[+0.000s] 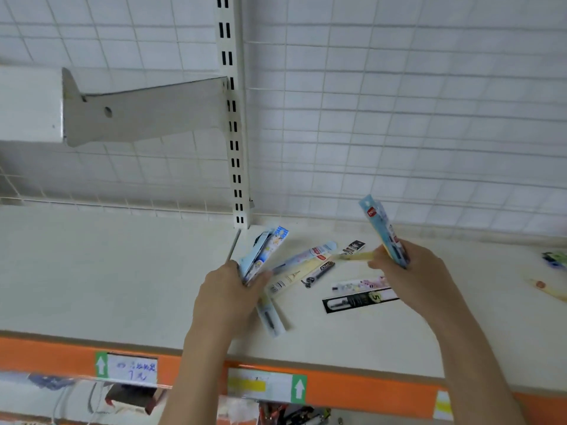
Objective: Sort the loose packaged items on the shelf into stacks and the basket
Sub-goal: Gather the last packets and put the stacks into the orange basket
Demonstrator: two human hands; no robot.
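Low in the centre, the left hand point(233, 289) grips a fanned bundle of packets point(264, 256); the right hand point(411, 271) holds a blue packet point(383, 231) and pinches a yellow one point(356, 256), which could slip. Beyond, loose packets point(359, 299) lie on the shelf point(107, 271). No basket shows.

I saw both bare forearms reaching forward, well apart. The left hand point(228, 294) had its fingers point(260, 276) curled tight in a grip; the right hand point(409, 271), raised slightly higher, pinched likewise.
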